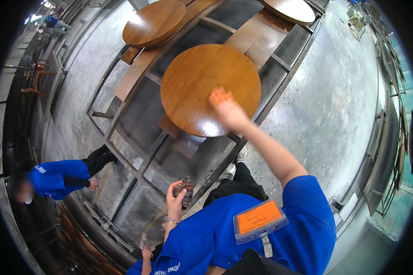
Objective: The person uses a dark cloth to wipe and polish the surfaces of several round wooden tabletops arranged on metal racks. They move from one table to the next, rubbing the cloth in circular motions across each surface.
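Observation:
My right hand (pixel 232 114) reaches over a round brown wooden tabletop (pixel 192 78), close to its right part. Bright orange covers the fingers; motion blur hides whether this is finger covers, a cloth or a pad. Low in front of me, my left hand (pixel 173 198) is closed around a dark brown, striped, lumpy bundle (pixel 185 193) whose kind I cannot make out. That bundle is apart from the tabletop, near the rack's close edge. The tabletop lies flat on a metal frame rack (pixel 280 63), and light glares off its near edge.
Another round wooden top (pixel 153 23) lies at the far left of the rack, and a pale glossy one (pixel 293 8) at the far right. Brown boards (pixel 257 39) lie across the rack. A person in blue (pixel 62 178) stands at the left. Grey floor (pixel 326 91) runs alongside.

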Available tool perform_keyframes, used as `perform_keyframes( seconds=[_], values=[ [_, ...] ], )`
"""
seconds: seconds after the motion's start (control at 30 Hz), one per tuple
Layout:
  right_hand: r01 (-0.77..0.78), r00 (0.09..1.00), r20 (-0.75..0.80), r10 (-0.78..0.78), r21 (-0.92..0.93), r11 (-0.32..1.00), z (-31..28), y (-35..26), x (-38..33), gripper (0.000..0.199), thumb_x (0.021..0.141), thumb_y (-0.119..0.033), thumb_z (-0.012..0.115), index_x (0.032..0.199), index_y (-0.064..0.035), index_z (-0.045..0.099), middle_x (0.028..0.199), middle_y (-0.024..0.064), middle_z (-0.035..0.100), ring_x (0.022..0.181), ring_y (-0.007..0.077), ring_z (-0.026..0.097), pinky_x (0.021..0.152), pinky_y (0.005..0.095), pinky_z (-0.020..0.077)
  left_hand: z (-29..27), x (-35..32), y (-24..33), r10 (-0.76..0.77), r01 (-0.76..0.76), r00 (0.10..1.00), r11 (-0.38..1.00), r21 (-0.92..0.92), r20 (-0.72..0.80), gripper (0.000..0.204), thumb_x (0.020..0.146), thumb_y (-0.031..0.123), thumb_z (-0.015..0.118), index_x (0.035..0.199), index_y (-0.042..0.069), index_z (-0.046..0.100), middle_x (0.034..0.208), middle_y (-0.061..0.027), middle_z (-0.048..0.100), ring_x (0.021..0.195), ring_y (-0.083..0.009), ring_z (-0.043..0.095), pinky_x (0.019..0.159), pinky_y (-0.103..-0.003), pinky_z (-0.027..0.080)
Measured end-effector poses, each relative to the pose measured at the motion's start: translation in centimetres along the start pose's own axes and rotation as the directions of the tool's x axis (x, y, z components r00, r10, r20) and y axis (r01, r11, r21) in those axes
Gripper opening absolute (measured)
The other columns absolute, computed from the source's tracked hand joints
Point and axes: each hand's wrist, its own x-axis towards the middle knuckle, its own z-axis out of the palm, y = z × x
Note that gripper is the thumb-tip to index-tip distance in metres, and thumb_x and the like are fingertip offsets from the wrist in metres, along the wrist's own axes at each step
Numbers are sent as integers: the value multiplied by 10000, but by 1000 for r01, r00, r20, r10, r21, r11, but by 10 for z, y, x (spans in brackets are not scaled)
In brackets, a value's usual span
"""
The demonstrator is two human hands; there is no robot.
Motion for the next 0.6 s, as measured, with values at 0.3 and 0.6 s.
perform_keyframes(
  seconds=[0.3,0.6],
  values=[
    [-179,982,-139,131,-424,888,-13,4,-16,685,925,-117,531,1551,121,389,1613,321,430,1536,420,412,1219,577,384,-17,-13,-9,-27,25,999,999,-30,-44,337,967,-31,683,1294,29,630,1177,-101,744,1010,-178,731,883,-321,600],
    [-293,930,-234,282,-14,956,-33,108,-19,723,907,-48,549,1596,82,373,1642,310,411,1572,459,345,1279,589,296,-18,-6,-9,-8,7,999,1000,-23,-53,346,986,-48,633,1324,11,591,1204,-123,725,1043,-205,732,918,-351,609]
  ],
)
